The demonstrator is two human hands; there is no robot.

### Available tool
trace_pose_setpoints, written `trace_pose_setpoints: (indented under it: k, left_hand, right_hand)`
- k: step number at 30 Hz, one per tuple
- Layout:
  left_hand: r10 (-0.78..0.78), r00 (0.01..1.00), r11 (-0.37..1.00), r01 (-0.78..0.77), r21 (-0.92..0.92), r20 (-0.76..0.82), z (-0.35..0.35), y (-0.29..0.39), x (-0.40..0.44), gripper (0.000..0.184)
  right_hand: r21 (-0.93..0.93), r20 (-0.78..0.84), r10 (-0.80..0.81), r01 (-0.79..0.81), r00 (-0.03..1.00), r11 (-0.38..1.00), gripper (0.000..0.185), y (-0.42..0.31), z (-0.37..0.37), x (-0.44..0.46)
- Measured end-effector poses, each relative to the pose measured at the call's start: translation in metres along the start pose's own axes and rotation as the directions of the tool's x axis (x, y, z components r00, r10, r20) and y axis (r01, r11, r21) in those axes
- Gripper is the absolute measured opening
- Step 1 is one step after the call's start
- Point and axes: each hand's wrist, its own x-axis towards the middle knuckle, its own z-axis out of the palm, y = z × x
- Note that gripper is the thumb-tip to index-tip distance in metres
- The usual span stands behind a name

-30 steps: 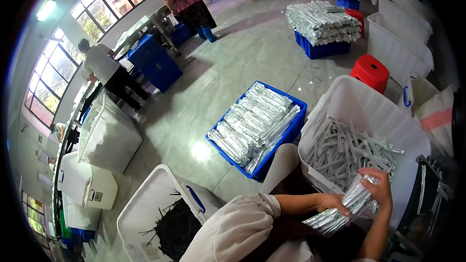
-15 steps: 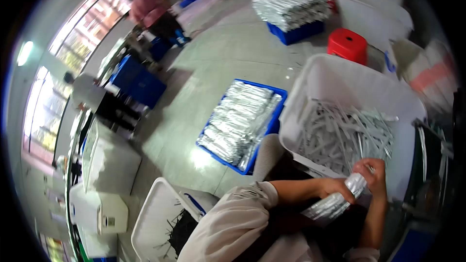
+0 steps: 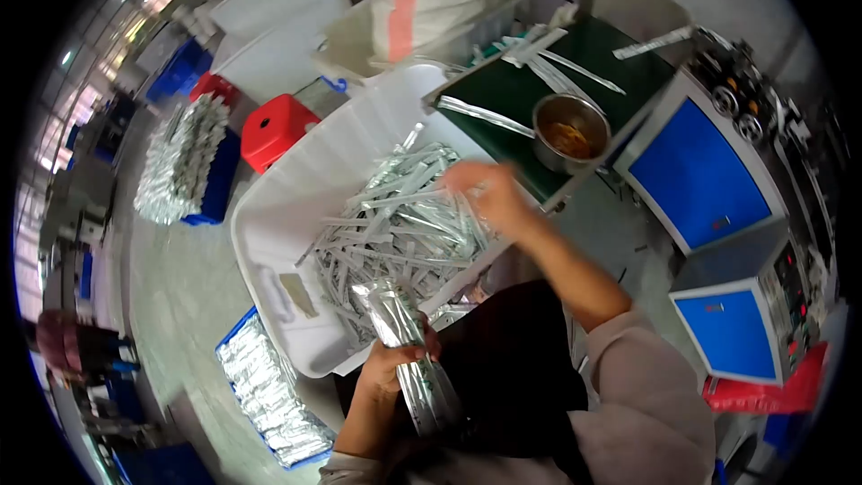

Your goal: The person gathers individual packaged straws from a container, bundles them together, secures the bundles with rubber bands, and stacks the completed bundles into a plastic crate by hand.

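My left hand [image 3: 395, 366] is wrapped round a bundle of long silver foil packets [image 3: 393, 310], held tilted over my dark apron. Away from the bundle, my right hand [image 3: 489, 198] is above the right side of the white bin [image 3: 269, 207], its fingers smeared by motion. Below it, loose silver-white foil sticks [image 3: 404, 242] lie jumbled in the bin. A metal bowl [image 3: 548, 151] with yellow-orange bands, which look like rubber bands, stands on the green surface [image 3: 494, 94] to the right of that hand.
At lower left is a blue crate of foil packets [image 3: 269, 395]. Beyond the bin stand a red stool [image 3: 277, 130] and another stacked foil pile [image 3: 184, 157]. A machine with blue panels [image 3: 700, 175] is at right. A person [image 3: 67, 341] bends at far left.
The view has swung right, bringing the green surface, bowl and machine into sight. My right hand has left the bundle and moved out over the bin; my left hand still holds the bundle.
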Motion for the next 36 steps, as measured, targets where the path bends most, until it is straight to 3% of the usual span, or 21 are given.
trace_pose_setpoints:
  k: [1, 2, 3, 4, 5, 6, 9, 14, 15, 18, 19, 22, 25, 26, 28, 30, 31, 32, 33, 34, 36]
  left_hand:
    - [0.012, 0.998, 0.999, -0.015, -0.047, -0.062, -0.006, -0.005, 0.001, 0.047]
    - [0.031, 0.990, 0.993, -0.046, -0.104, -0.141, -0.018, -0.003, -0.007, 0.049]
    - [-0.010, 0.991, 0.998, 0.001, -0.066, -0.133, -0.026, -0.002, -0.012, 0.048]
    - [0.043, 0.999, 0.999, -0.042, 0.033, -0.029, -0.042, -0.008, -0.012, 0.041]
    - [-0.126, 0.975, 0.992, 0.129, 0.005, -0.181, -0.044, -0.007, -0.019, 0.033]
    - [-0.101, 0.995, 0.992, 0.101, -0.077, -0.006, -0.047, -0.005, -0.020, 0.033]
    - [0.093, 0.991, 0.996, -0.093, -0.010, 0.095, -0.022, 0.001, -0.008, 0.047]
    - [0.194, 0.973, 0.981, -0.189, -0.054, 0.123, -0.021, -0.005, -0.002, 0.034]
    - [0.229, 0.958, 0.973, -0.227, -0.035, 0.174, -0.026, -0.006, 0.000, 0.034]
    - [0.240, 0.970, 0.961, -0.244, 0.132, 0.044, -0.008, 0.008, -0.009, 0.034]
    - [0.280, 0.959, 0.943, -0.281, 0.179, 0.032, -0.004, 0.011, -0.009, 0.039]
    - [0.309, 0.947, 0.933, -0.320, 0.166, 0.089, -0.002, 0.010, -0.007, 0.044]
    - [0.340, 0.937, 0.922, -0.349, 0.168, 0.083, 0.004, 0.010, -0.011, 0.049]
    - [0.349, 0.935, 0.922, -0.353, 0.157, 0.057, 0.005, 0.008, -0.014, 0.049]
    - [0.359, 0.932, 0.915, -0.362, 0.175, 0.053, -0.001, 0.006, -0.014, 0.049]
    - [0.347, 0.938, 0.916, -0.338, 0.217, 0.001, 0.003, 0.010, -0.018, 0.049]
    - [0.428, 0.902, 0.889, -0.411, 0.202, -0.050, 0.015, 0.014, -0.024, 0.047]
    - [0.450, 0.888, 0.880, -0.422, 0.220, -0.098, 0.019, 0.015, -0.026, 0.046]
    - [0.434, 0.894, 0.876, -0.390, 0.283, -0.113, 0.019, 0.015, -0.023, 0.045]
    - [0.413, 0.902, 0.872, -0.351, 0.341, -0.129, 0.017, 0.013, -0.017, 0.043]
    - [0.410, 0.899, 0.875, -0.339, 0.346, -0.153, 0.015, 0.009, -0.015, 0.041]
  right_hand:
    - [0.000, -0.161, 0.193, -0.195, 0.968, 0.981, 0.010, -0.008, -0.030, 0.014]
    - [-0.507, -0.266, 0.326, -0.419, 0.907, 0.754, 0.012, -0.026, -0.057, 0.030]
    - [-0.690, -0.205, 0.259, -0.327, 0.944, 0.646, 0.014, -0.006, -0.090, 0.033]
    - [-0.660, -0.237, 0.423, -0.464, 0.875, 0.591, 0.016, 0.030, -0.113, 0.033]
    - [-0.921, -0.110, 0.594, -0.306, 0.797, 0.240, 0.020, 0.053, -0.133, 0.039]
    - [-0.970, 0.005, 0.551, -0.129, 0.835, 0.204, 0.031, 0.121, -0.164, 0.026]
    - [-0.912, -0.071, 0.505, -0.261, 0.860, 0.317, 0.035, 0.162, -0.192, 0.026]
    - [-0.762, -0.160, 0.516, -0.437, 0.842, 0.478, 0.040, 0.203, -0.224, 0.021]
    - [-0.646, -0.330, 0.544, -0.605, 0.772, 0.466, 0.037, 0.120, -0.180, 0.025]
    - [-0.659, -0.328, 0.440, -0.536, 0.836, 0.528, 0.035, 0.124, -0.183, 0.030]
    - [-0.814, -0.216, 0.326, -0.354, 0.920, 0.460, 0.034, 0.127, -0.184, 0.029]
    - [-0.868, -0.141, 0.268, -0.249, 0.953, 0.430, 0.033, 0.235, -0.237, 0.019]
    - [-0.949, -0.062, 0.360, -0.167, 0.931, 0.268, 0.036, 0.154, -0.194, 0.034]
    - [-0.948, -0.054, 0.355, -0.160, 0.933, 0.275, 0.036, 0.136, -0.179, 0.038]
    - [-0.882, -0.373, 0.494, -0.465, 0.785, 0.072, 0.036, 0.112, -0.159, 0.045]
    - [-0.787, -0.447, 0.559, -0.604, 0.698, 0.125, 0.033, 0.100, -0.151, 0.049]
    - [-0.890, -0.193, 0.334, -0.308, 0.923, 0.337, 0.029, 0.090, -0.139, 0.044]
    - [-0.891, 0.075, 0.045, 0.047, 0.996, 0.452, 0.026, 0.077, -0.125, 0.033]
    - [-0.713, 0.084, 0.249, -0.116, 0.965, 0.691, 0.014, 0.013, -0.060, 0.022]
    - [-0.344, 0.131, 0.245, -0.188, 0.961, 0.920, 0.012, -0.010, -0.007, -0.008]
    - [-0.281, 0.451, 0.380, -0.276, 0.807, 0.919, 0.009, -0.069, 0.053, -0.035]
